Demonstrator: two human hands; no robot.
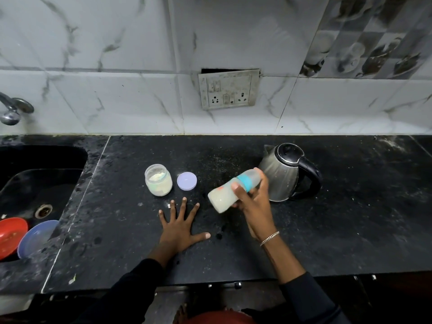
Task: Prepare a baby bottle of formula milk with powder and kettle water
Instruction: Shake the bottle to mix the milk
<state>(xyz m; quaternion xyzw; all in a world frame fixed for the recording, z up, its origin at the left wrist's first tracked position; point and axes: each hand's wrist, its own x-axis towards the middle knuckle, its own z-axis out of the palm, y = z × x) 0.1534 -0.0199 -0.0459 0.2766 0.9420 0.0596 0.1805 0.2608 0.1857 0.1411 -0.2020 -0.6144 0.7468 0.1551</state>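
My right hand (253, 198) grips a baby bottle (222, 197) with a teal collar, held tilted on its side above the black counter (350, 230), its base toward the lower left. The bottle holds milky white liquid. My left hand (178, 226) lies flat on the counter, fingers spread, holding nothing. An open glass jar of white powder (159, 181) stands left of centre, with its lilac lid (186, 181) lying beside it on the right. A steel electric kettle (288, 171) with a black handle and closed lid stands just behind my right hand.
A black sink (35, 174) is set in the counter at the left, with a red bowl (10, 236) and a blue bowl (35, 238) in it and a tap (11, 111) above. A wall socket plate (228, 90) sits on the tiled backsplash.
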